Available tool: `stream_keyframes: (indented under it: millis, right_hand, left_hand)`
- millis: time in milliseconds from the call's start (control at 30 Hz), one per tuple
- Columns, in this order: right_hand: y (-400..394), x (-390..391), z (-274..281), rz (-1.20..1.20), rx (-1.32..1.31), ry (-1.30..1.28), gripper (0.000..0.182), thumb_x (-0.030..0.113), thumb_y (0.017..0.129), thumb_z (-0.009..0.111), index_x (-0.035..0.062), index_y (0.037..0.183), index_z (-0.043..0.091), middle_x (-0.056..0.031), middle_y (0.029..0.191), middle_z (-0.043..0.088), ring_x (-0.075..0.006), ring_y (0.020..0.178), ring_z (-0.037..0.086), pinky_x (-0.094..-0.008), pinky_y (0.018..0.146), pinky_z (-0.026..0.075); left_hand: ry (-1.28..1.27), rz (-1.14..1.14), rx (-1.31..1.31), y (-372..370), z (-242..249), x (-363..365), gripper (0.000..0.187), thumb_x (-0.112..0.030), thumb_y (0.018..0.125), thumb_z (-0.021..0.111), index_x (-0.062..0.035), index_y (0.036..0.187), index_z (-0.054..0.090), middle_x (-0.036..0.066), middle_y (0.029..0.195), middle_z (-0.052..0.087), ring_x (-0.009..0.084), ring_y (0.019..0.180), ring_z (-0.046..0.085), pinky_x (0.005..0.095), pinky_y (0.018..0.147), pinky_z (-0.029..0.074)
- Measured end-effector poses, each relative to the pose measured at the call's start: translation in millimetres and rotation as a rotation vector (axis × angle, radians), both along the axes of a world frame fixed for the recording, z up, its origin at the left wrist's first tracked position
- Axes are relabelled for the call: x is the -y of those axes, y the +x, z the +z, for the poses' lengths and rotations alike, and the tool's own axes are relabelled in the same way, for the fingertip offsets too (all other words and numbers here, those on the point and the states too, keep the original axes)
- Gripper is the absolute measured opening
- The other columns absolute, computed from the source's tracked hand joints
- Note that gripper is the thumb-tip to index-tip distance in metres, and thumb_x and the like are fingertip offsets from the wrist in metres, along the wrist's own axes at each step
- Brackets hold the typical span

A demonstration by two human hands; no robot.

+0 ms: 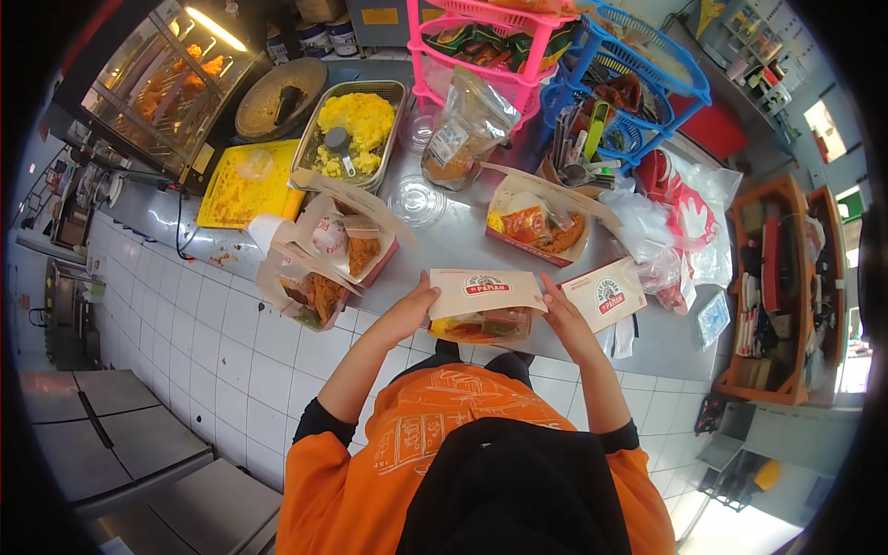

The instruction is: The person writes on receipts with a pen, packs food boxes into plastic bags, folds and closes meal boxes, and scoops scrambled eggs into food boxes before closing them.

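1. The steel counter [444, 242] runs across the middle of the view, with white wall tiles below its front edge.
2. A glass warming cabinet [157, 83] with fried pieces inside stands at the far left of the counter, lit from within.
3. Pink [481, 37] and blue [638, 65] plastic racks stand at the back right, packets and utensils stacked in them.
4. A yellow cutting board [245, 185] lies beside the cabinet; next to it sits a metal tray of yellow rice [356, 125] with a scoop resting in it.
5. A round dark lid [277, 97] lies behind the board.
6. Two open meal boxes [328, 259] with fried chicken and a wrapped portion sit left of centre, one overlapping the other.
7. Another open meal box [541, 227] with food lies to the right, and a flat printed box [606, 294] lies just beside the right hand.
8. A clear bag of brown crumbs [467, 129] stands near the rice tray, a glass lid [416, 199] in front of it.
9. The centre meal box [481, 305] sits at the counter's front edge, its printed lid lowered over the food, the front still showing a gap.
10. The left hand [412, 310] grips the box's left side, fingers curled around the lid edge.
11. The right hand [562, 314] presses the box's right side, fingers extended along the lid.
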State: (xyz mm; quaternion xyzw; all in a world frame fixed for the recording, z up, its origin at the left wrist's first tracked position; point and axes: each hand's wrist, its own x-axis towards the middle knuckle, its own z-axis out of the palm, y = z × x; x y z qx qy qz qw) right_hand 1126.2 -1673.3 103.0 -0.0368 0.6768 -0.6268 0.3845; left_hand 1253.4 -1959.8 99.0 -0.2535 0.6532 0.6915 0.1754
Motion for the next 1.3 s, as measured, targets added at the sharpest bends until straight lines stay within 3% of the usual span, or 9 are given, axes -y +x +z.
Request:
stream_keyframes:
  millis: [100,233,400,633,833,900,967,1100,1300]
  right_hand:
    - [6,4,-12,0.095,-0.208,0.053,0.056,0.033,0.099,0.044,0.0112,0.149,0.034,-0.0135,0.142,0.042,-0.0193,0.132,0.037,-0.0355,0.112,0.022]
    - [30,18,-7,0.252,-0.727,0.604,0.061,0.029,0.098,0.041,0.0021,0.149,0.024,-0.0254,0.129,0.052,-0.0291,0.129,0.044,-0.0462,0.114,0.017]
    - [49,49,-10,0.230,-1.014,0.883,0.066,0.029,0.097,0.042,-0.0065,0.147,0.016,-0.0270,0.100,0.064,-0.0378,0.110,0.057,-0.0542,0.113,0.016]
    - [49,49,-10,0.239,-1.030,0.857,0.073,0.034,0.094,0.048,-0.0100,0.145,0.019,-0.0291,0.107,0.063,-0.0392,0.117,0.055,-0.0501,0.114,0.017]
    - [50,50,-20,0.282,-1.173,0.914,0.073,0.034,0.097,0.045,-0.0096,0.146,0.013,-0.0320,0.117,0.057,-0.0420,0.120,0.051,-0.0526,0.114,0.017]
    - [49,49,-22,0.323,-1.138,0.891,0.076,0.036,0.096,0.046,-0.0105,0.146,0.012,-0.0341,0.121,0.054,-0.0446,0.123,0.048,-0.0533,0.114,0.016]
    - [50,45,-22,0.342,-1.041,0.836,0.079,0.040,0.094,0.049,-0.0063,0.148,0.014,-0.0357,0.130,0.046,-0.0452,0.129,0.040,-0.0541,0.114,0.015]
    - [41,39,-4,0.434,-1.310,0.906,0.080,0.051,0.084,0.061,0.0157,0.149,0.031,-0.0291,0.148,0.029,-0.0444,0.139,0.026,-0.0538,0.115,0.014]
    - [-9,36,19,0.987,-1.238,0.439,0.063,0.050,0.077,0.070,0.0468,0.136,0.047,-0.0151,0.158,0.013,-0.0496,0.140,0.015,-0.0564,0.109,0.030]
  left_hand:
    - [-0.299,-0.161,-0.018,2,-4,-1,0.066,-0.038,0.101,0.032,0.0020,0.150,0.013,0.024,0.150,0.031,0.0310,0.141,0.030,0.0478,0.116,0.004]
    - [-0.930,-0.346,-0.104,7,-10,-13,0.059,-0.038,0.101,0.028,0.0037,0.142,0.035,0.025,0.137,0.048,0.0333,0.140,0.031,0.0580,0.111,-0.015]
    - [-0.702,-0.309,-0.037,1,30,-12,0.049,-0.037,0.101,0.031,-0.0019,0.129,0.053,0.018,0.112,0.065,0.0295,0.124,0.050,0.0600,0.110,-0.014]
    - [-0.279,0.003,-0.158,6,10,7,0.039,-0.028,0.100,0.039,-0.0037,0.121,0.059,0.016,0.106,0.067,0.0299,0.109,0.059,0.0570,0.115,0.000]
    - [-1.599,-0.193,-0.323,12,-22,-40,0.041,-0.018,0.098,0.041,0.0115,0.124,0.051,0.021,0.118,0.063,0.0322,0.118,0.056,0.0550,0.115,0.013]
    - [-1.273,-0.217,-0.166,8,-27,-40,0.050,-0.019,0.097,0.044,0.0153,0.132,0.037,0.025,0.124,0.058,0.0330,0.129,0.047,0.0578,0.114,0.014]
    - [-1.077,-0.190,-0.152,9,-41,-38,0.055,-0.020,0.096,0.045,0.0149,0.137,0.031,0.028,0.132,0.052,0.0339,0.134,0.041,0.0581,0.114,0.012]
    - [-1.352,-0.332,-0.464,9,-55,-25,0.070,-0.033,0.093,0.052,0.0075,0.144,0.025,0.031,0.146,0.029,0.0378,0.141,0.026,0.0582,0.113,0.016]
    - [-1.119,-0.664,-0.699,-8,-14,-4,0.090,-0.048,0.080,0.068,-0.0079,0.149,0.026,0.029,0.152,0.016,0.0493,0.139,0.018,0.0588,0.106,0.032]
